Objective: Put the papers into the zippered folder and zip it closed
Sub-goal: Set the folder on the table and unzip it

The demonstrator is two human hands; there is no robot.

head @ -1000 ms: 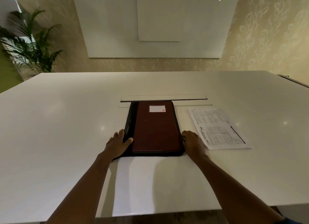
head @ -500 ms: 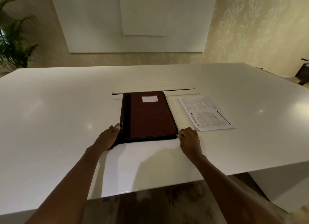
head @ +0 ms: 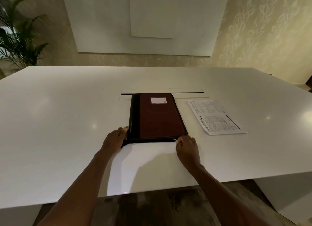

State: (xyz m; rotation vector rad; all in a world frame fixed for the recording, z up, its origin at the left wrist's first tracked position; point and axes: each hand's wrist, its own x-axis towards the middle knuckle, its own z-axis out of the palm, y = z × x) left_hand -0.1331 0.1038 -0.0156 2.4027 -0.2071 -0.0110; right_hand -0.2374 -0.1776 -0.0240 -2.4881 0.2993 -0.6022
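- At the far left, beyond the bench's corner, a potted palm (head: 18,40) stands against the patterned wall.
- The white bench (head: 55,117) fills most of what I see, glossy, with small light spots on it.
- My left hand (head: 114,138) rests on the bench at the near left corner of the zippered folder (head: 158,117). That grip is not closed on anything: the fingers are laid loosely together, tips touching the folder's black spine edge, thumb along the side.
- The folder lies flat near the middle of the bench, shut, dark red with a black band down its left side and a small white label (head: 158,100) near its far end. Its far edge touches a long recessed panel (head: 162,91) set into the bench top.
- On the wall behind, above the folder, hangs a large pale board (head: 146,21).
- My right hand (head: 187,149) is at the folder's near right corner. That grip is pressed together, thumb and forefinger pinching the small metal zipper pull (head: 176,140) on the folder's near edge; the other fingers are curled in.
- Right of the folder, apart from it and flat on the bench, lie the papers (head: 215,117), printed sheets turned slightly askew, outside the folder.
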